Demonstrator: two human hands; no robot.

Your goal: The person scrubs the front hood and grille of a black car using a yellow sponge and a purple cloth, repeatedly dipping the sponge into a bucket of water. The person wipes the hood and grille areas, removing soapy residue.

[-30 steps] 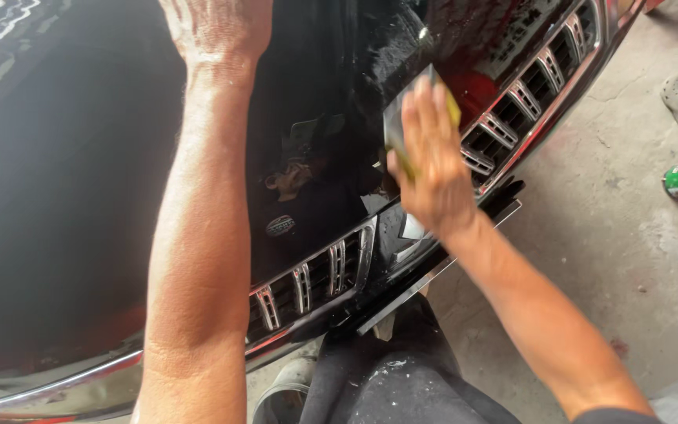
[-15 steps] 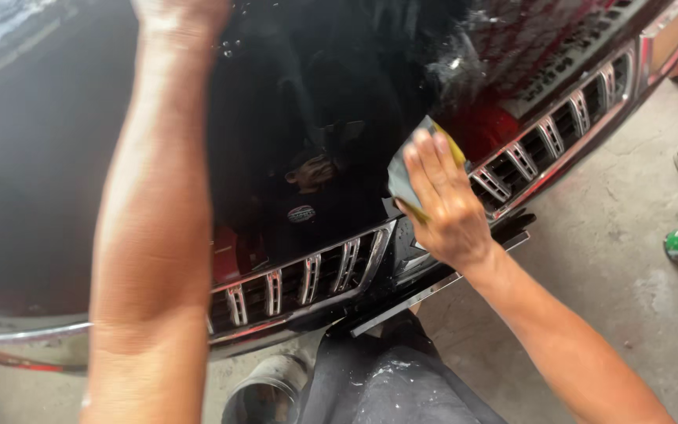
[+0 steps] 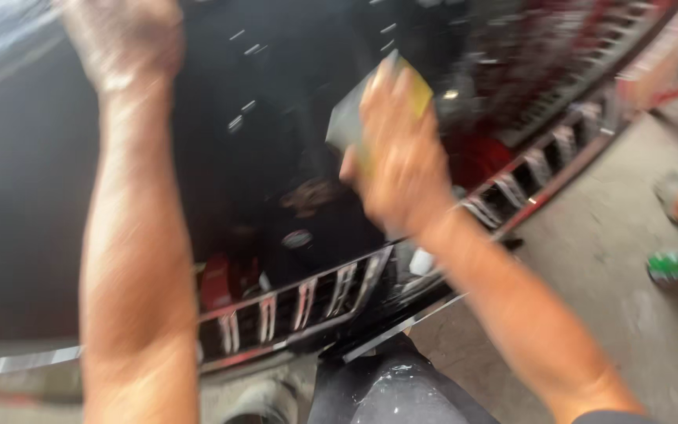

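Looking down from the head camera, the nearest thing is the person's own dark trouser leg [image 3: 390, 389], flecked with pale spots, at the bottom edge of the view. Just above it runs the car's front grille [image 3: 300, 310], with chrome bars over red bodywork and a bright trim strip below. Both forearms reach up past it over the glossy black hood [image 3: 25, 204].

The right hand [image 3: 398, 161] lies over the hood, its fingers [image 3: 382, 82] curled around a sponge [image 3: 347, 118] (a yellow side and a dark grey side show past the hand). The sponge sits against the hood's surface, above the round emblem [image 3: 297, 238] at the hood's front edge; motion blur makes the exact contact hard to judge.

The left hand [image 3: 123, 39] is further up, near the top edge of the view, over the hood. Its fingers are too blurred to tell how far they are spread, and nothing can be seen in its hold.

Off to the right lies the grey concrete floor [image 3: 606, 259]. On it stands a small green object [image 3: 667, 267], and near it, at the frame's edge, another person's foot in a sandal [image 3: 672, 196].
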